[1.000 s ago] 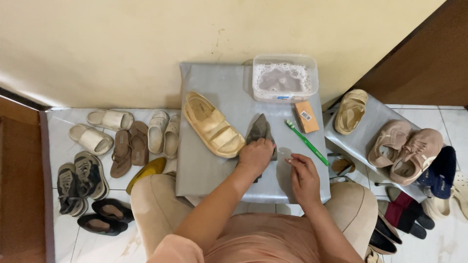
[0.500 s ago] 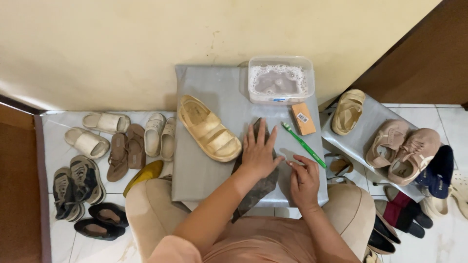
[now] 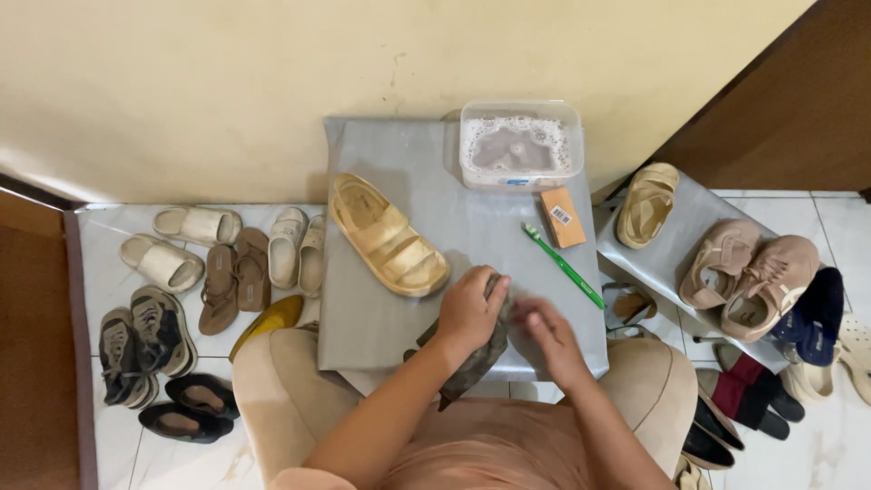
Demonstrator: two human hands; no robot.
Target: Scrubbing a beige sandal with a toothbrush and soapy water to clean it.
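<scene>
My left hand (image 3: pixel 469 310) is closed on a dark grey-brown cloth (image 3: pixel 472 367) at the near edge of a grey covered table (image 3: pixel 381 318). The cloth is bunched and hangs down over the edge toward my lap. My right hand (image 3: pixel 547 334) is just right of it, blurred, with its fingertips at the cloth; its grip is unclear. A tan two-strap sandal (image 3: pixel 388 236) lies on the table, up and left of my hands. Right of the hands lies a green toothbrush (image 3: pixel 564 265).
A clear tub of soapy water (image 3: pixel 519 145) and a small orange box (image 3: pixel 563 217) sit at the table's far right. Several sandals and shoes (image 3: pixel 209 272) cover the floor on the left. More shoes (image 3: pixel 748 272) lie on a lower grey stand on the right.
The cloth lay spread flat under my left hand; now it is gathered up and pulled toward the near edge. My right hand has moved left, up to the cloth.
</scene>
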